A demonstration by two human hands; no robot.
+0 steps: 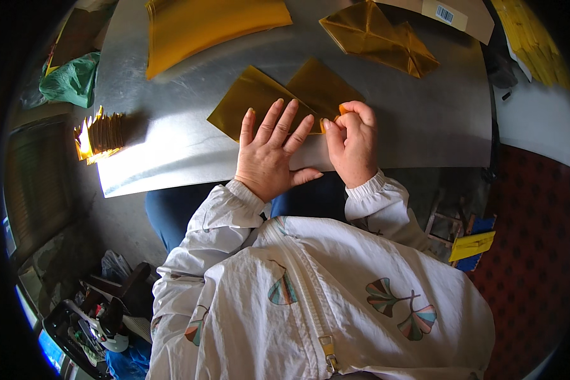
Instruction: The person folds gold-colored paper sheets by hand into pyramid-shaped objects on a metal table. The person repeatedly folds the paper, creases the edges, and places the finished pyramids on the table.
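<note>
Head view: a folded gold sheet [253, 95], its far side shaped into two points, is laid near the front edge of the bench [430, 120], directly before the person, and is touched by both hands. By the left hand [269, 149], laid palm down with fingers spread, its near part is covered; the grip is released there and nothing is grasped. By the right hand [354, 142] the right end of the sheet is pinched between thumb and curled forefinger, bits of orange being shown beside the fingertips; how the paper is bent there cannot be told, since it is partly hidden. Farther back on the bench, a gold stack [212, 25] is set to the left and some creased gold pieces [380, 38] to the right, well apart, with a cardboard box [472, 16] partly shown beside the latter. At the left edge, a brightly lit bundle [101, 136] of gold folds is closely packed, and a green bag [71, 79] is seen beyond it. To the far right, yellow sheets [532, 38] are piled. A white jacket [335, 285] with leaf motifs is worn.
</note>
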